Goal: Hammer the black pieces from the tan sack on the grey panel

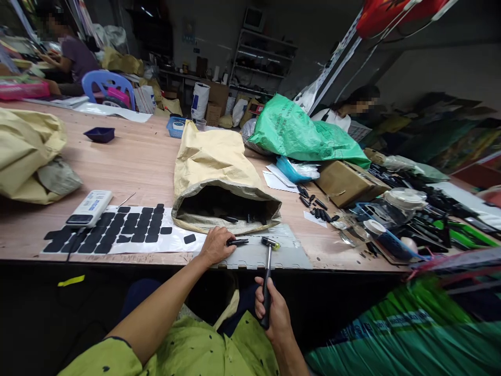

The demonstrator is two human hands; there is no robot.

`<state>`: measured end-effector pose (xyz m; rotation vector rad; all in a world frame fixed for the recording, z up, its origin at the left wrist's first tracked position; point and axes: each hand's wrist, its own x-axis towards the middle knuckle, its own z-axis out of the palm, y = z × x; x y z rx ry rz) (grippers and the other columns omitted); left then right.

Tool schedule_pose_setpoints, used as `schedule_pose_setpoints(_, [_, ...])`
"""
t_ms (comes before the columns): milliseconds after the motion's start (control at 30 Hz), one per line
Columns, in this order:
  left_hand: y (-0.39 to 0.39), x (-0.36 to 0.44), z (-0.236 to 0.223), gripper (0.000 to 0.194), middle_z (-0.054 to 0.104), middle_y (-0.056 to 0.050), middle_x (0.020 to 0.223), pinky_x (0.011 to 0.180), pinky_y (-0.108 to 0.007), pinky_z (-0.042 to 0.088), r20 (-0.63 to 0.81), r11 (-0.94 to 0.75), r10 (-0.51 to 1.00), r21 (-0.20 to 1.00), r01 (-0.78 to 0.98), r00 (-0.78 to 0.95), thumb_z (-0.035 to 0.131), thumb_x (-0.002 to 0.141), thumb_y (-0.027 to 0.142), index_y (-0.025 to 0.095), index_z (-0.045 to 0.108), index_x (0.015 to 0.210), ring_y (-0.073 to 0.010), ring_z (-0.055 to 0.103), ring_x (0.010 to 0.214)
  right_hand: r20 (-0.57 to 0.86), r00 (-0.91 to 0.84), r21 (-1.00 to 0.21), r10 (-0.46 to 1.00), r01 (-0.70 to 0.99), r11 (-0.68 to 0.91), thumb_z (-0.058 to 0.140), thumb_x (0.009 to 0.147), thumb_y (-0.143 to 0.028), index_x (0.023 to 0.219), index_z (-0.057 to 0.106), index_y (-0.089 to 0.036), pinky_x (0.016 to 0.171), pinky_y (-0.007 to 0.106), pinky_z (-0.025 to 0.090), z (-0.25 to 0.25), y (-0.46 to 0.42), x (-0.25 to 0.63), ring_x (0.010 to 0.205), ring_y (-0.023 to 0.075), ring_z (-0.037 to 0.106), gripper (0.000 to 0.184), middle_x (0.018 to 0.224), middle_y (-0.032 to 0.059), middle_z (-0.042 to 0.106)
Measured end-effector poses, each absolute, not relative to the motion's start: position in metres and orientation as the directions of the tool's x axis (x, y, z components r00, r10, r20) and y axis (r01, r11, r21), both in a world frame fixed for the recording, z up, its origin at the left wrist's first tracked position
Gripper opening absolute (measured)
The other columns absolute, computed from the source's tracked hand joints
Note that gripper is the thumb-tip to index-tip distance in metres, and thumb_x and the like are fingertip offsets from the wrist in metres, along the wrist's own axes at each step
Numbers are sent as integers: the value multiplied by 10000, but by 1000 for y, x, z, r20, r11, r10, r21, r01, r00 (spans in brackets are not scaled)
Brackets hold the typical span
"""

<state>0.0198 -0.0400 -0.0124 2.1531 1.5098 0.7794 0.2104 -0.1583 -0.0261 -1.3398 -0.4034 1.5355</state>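
Note:
My right hand point(276, 310) is closed around the black handle of a small hammer point(268, 261). The hammer's head, with a yellowish face on one side, is over the grey mat point(287, 250) at the table's front edge. On the left part of that mat, my left hand point(216, 245) grips a small black part point(238, 242) that sticks out to the right from the fingertips; its exact kind is unclear. Just behind both hands lies a tan woven sack point(219, 162), its mouth facing me, with several black pieces in the dark inside.
Black rounded pads point(111, 230) lie on white sheets at left, beside a white electronic box point(89, 209). Loose black parts point(321, 213), a cardboard box point(348, 180) and a green sack point(301, 128) crowd the right. Two other people sit farther back.

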Motion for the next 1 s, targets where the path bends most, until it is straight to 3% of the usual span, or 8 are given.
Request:
schedule_pose_setpoints(333, [-50,11,3,156,621,-21,914,856,-345,380,190,-377,919,685,624,347,734,715,257,237,736,870,-204,498,923,-558,123,-771,821,-443,-457,763,556,-705,868,599,-168,309,162,234,-29,-156,208,316,41,351,642,460,-96,456])
schedule_pose_setpoints(567, [-137,-4,9,180,622,-31,934,801,-299,421,252,-441,869,786,433,426,667,781,237,230,700,958,-175,558,885,-538,119,-786,835,-430,-445,738,589,-717,823,577,-177,300,167,232,-32,-155,209,305,42,337,611,447,-95,453])
schedule_pose_setpoints(700, [-172,-23,-29,196,626,-27,905,721,-272,433,10,-258,917,779,572,399,597,827,248,237,687,1000,-163,595,829,-535,109,-784,838,-434,-444,728,618,-706,820,570,-182,304,162,228,-34,-156,210,310,40,337,584,455,-91,462])
schedule_pose_setpoints(800, [-178,-37,-55,224,635,-42,958,748,-292,448,-226,-94,918,673,734,325,603,805,255,230,692,1009,-193,618,870,-536,106,-783,837,-432,-447,734,607,-707,819,567,-183,303,160,225,-35,-156,210,308,40,337,590,452,-92,460])
schedule_pose_setpoints(867, [-176,-39,-56,234,645,-44,969,752,-297,453,-290,-87,896,628,774,336,620,780,252,230,699,999,-205,628,879,-535,104,-784,838,-430,-447,734,598,-714,815,565,-182,301,160,224,-35,-156,210,306,41,336,599,449,-92,459])
schedule_pose_setpoints(1000, [-148,-23,-18,184,678,-15,883,723,-263,450,-106,-267,874,711,651,475,632,794,278,240,712,955,-172,629,829,-532,106,-789,840,-421,-447,725,602,-722,814,561,-183,299,162,227,-36,-155,210,303,43,336,602,448,-92,458])
